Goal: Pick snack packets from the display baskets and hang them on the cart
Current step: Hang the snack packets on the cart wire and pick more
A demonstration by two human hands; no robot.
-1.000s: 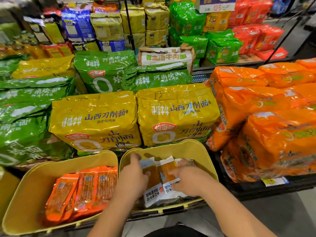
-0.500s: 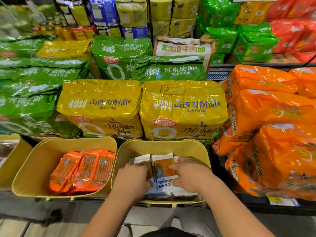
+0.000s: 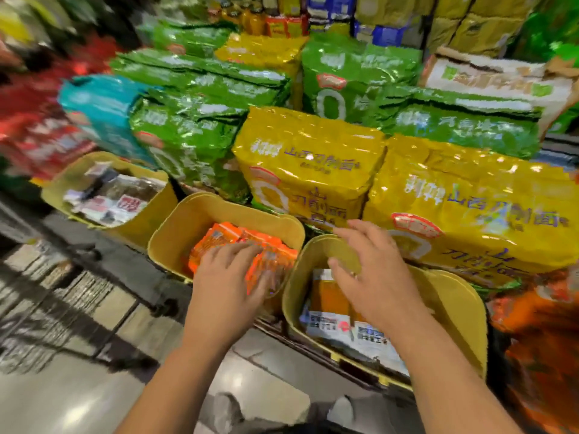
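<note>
Supermarket: middle basket (image 3: 185, 227) holds orange packets (image 3: 227, 236), right basket (image 3: 451, 296) white-orange packets (image 3: 329, 300).

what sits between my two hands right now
Head view: between left hand and right hand stand the neighbouring walls of the orange-packet basket and the right basket.

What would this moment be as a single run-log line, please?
left hand: on orange packets, middle basket | right hand: open above right basket | nothing lifted

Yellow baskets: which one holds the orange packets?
The middle basket: the left hand rests on its orange packets; left basket holds dark packets, right basket white-labelled ones.
</note>
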